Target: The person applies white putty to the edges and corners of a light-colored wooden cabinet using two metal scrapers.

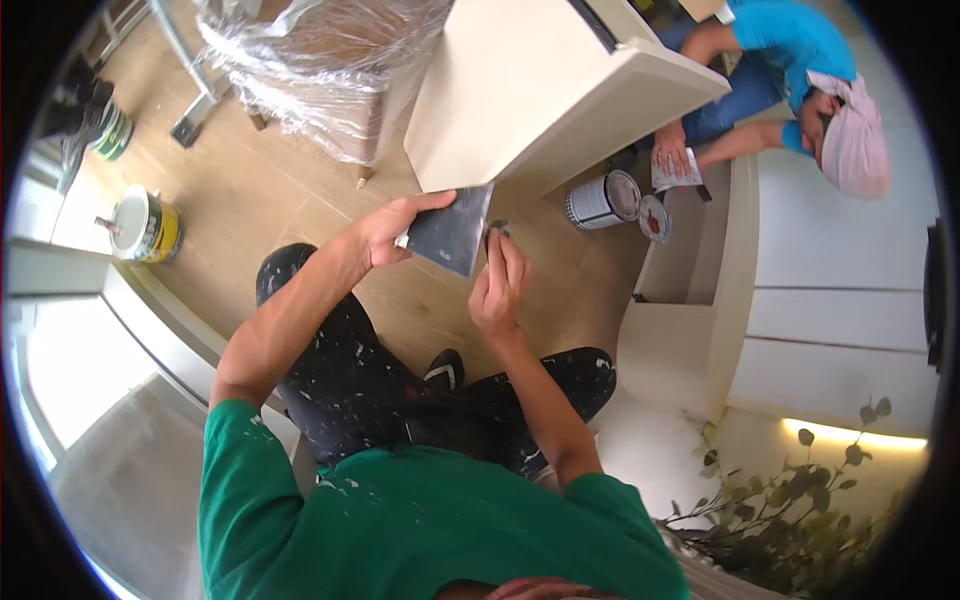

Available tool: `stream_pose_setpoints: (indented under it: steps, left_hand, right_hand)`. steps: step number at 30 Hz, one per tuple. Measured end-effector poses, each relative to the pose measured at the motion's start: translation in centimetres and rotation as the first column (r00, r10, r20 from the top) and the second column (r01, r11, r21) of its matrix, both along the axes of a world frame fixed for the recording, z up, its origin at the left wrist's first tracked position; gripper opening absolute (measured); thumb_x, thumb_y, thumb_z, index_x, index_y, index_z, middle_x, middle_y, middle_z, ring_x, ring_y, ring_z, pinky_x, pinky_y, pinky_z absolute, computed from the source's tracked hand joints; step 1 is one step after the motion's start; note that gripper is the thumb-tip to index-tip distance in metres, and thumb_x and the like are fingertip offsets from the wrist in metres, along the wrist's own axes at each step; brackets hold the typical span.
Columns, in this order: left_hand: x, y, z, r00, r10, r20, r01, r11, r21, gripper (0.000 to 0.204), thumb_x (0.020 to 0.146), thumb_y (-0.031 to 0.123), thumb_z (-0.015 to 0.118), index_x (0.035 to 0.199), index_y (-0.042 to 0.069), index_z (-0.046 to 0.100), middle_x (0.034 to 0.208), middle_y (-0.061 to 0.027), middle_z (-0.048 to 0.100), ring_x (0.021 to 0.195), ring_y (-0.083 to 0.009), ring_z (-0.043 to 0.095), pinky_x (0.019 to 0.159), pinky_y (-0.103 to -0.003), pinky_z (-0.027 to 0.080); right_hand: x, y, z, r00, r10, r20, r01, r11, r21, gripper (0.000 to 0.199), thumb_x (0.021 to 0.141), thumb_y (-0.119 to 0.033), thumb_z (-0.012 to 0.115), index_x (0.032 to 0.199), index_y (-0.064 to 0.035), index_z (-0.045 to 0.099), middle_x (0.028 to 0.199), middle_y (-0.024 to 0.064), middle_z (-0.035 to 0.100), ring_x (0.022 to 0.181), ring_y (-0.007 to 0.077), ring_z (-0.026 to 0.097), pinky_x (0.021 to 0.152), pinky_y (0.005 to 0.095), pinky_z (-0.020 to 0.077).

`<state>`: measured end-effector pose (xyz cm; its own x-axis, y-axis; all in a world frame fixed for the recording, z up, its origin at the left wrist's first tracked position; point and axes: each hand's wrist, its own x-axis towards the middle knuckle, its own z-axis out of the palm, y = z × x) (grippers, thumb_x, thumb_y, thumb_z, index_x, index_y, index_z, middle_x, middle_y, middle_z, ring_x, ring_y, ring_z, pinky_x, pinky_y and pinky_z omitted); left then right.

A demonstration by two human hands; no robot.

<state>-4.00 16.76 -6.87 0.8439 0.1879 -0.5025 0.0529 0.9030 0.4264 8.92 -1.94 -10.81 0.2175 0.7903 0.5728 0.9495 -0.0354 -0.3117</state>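
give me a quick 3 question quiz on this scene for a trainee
1. True or false: the left hand holds the dark flat sheet against the corner of the cream cabinet panel.
2. Multiple choice: where is the open metal can? A) on the wooden floor near the co-worker in the blue shirt B) on the person's lap C) on top of the plastic-wrapped furniture
3. Fill in: the right hand pinches something small at the sheet's ______ edge.

Key
1. True
2. A
3. right
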Motion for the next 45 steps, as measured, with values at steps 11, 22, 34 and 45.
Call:
stream_pose_setpoints:
  steps: [11,22,34,45]
  left_hand:
    - [-3.0,7.1,-1.3,0.608,0.794,-0.015,-0.787,0.6,-0.144,0.011,0.095,0.021,0.067,0.1,0.011,0.063,0.096,-0.0002,0.066,0.084,-0.0116,0.064,0.075,-0.025,0.054]
    - [-2.4,7.7,-1.1,0.562,0.822,-0.092,-0.822,0.543,-0.171,0.014,0.095,0.022,0.066,0.1,0.01,0.062,0.098,-0.0011,0.065,0.088,-0.0115,0.062,0.077,-0.027,0.052]
    - [-2.8,7.9,-0.3,0.577,0.809,-0.114,-0.815,0.561,-0.146,0.015,0.094,0.026,0.067,0.102,0.014,0.062,0.098,0.0017,0.065,0.087,-0.0089,0.061,0.078,-0.025,0.047]
    - [-2.8,7.7,0.0,0.582,0.805,-0.116,-0.811,0.565,-0.15,0.016,0.094,0.027,0.067,0.103,0.014,0.063,0.099,0.002,0.066,0.088,-0.0096,0.061,0.078,-0.025,0.046]
  right_hand:
    - [4.9,-0.3,-20.0,0.73,-0.382,-0.567,-0.008,0.825,-0.565,0.021,0.079,-0.016,0.065,0.081,0.0043,0.068,0.063,0.015,0.063,0.055,0.0264,0.058,0.057,0.0388,0.0458]
    - [4.7,3.9,-24.2,0.936,-0.236,-0.26,0.035,0.798,-0.601,0.024,0.079,-0.023,0.059,0.081,0.0,0.068,0.077,0.0226,0.066,0.072,0.0432,0.062,0.066,0.0489,0.048]
    - [6.1,5.7,-25.7,0.935,-0.301,-0.188,0.069,0.674,-0.735,0.034,0.083,-0.026,0.059,0.1,0.0008,0.072,0.1,0.0237,0.068,0.096,0.0409,0.065,0.085,0.0477,0.0521]
    - [3.7,3.8,-23.4,0.897,-0.293,-0.331,0.114,0.877,-0.466,0.026,0.087,-0.015,0.059,0.099,0.0062,0.068,0.092,0.0237,0.064,0.087,0.0421,0.062,0.078,0.0476,0.0488]
